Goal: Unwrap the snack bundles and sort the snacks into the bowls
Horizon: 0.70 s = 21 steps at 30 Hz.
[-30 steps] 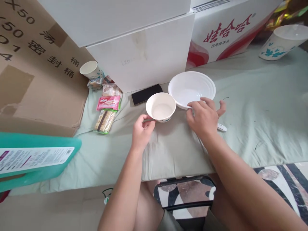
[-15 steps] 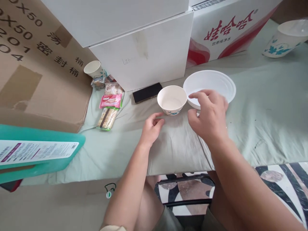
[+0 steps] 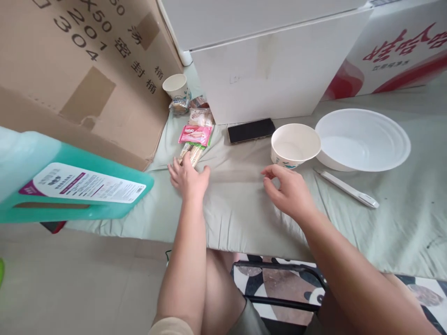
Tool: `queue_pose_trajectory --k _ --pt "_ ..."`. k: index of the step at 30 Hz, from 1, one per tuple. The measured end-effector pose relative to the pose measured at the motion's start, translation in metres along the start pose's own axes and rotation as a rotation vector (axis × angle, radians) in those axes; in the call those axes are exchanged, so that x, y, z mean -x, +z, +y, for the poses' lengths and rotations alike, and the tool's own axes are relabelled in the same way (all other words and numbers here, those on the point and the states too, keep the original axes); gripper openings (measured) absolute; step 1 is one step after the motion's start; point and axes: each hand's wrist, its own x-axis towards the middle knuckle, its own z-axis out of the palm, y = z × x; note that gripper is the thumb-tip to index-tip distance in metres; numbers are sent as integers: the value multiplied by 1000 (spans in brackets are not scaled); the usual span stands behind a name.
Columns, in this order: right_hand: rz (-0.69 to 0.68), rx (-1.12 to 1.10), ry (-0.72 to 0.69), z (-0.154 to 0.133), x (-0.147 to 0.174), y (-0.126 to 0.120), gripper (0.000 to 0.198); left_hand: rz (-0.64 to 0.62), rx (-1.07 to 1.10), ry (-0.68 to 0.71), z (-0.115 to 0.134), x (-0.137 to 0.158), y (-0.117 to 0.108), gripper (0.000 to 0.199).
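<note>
1. L hand [image 3: 190,181] is over the biscuit pkt [image 3: 197,153], fingers spread, thumb apart; they cover its near end, so contact can't be confirmed.
2. R hand [image 3: 291,193] is by the base of the paper bowl [image 3: 295,139], fingers loosely bent, thumb & index apart, pinching nothing; can't tell if they touch it.
3. Paper bowl: blue-green print on side, mostly out of sight; stands just beside the white plastic bowl [image 3: 363,139].
4. Pink wafer pkt [image 3: 195,135], just beyond biscuit pkt, seems to read "nabati".
5. Brown carton [image 3: 131,95], L side: "X50", "201", "304", "汤", "密封桶"; top lines cut off.
6. Red-&-white carton [image 3: 349,83], far R: "娃哈哈", last char. cut by frame edge; smaller line blurred.
7. White carton [image 3: 265,83], ctr: faint mark, illegible.
8. Green jug [image 3: 111,160]: white label w/ purple bars, txt too small; jug cut off at L.
9. Phone [image 3: 251,131]: dark screen. White utility knife [image 3: 349,188] lies nr plastic bowl; its markings illegible.
</note>
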Motion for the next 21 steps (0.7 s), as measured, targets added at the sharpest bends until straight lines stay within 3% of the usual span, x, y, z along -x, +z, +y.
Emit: queue_pose_trajectory --k 3,7,11,14,18,21 --pt "-26 -29 18 -3 3 5 19 -60 -67 -71 -10 -8 -6 70" --pt "-43 -33 27 -2 8 6 19 -88 -61 -16 -13 -5 -8 54" --pt "-51 -31 26 -1 11 3 18 -146 100 43 -10 6 -7 47" --pt "-59 -54 47 -1 13 -1 18 -238 341 -43 2 19 -5 41" --pt "-27 -140 58 -5 13 -9 18 -647 957 -234 33 44 -5 39" --pt "26 -305 29 -9 14 -16 20 -977 1131 -284 54 65 -2 41"
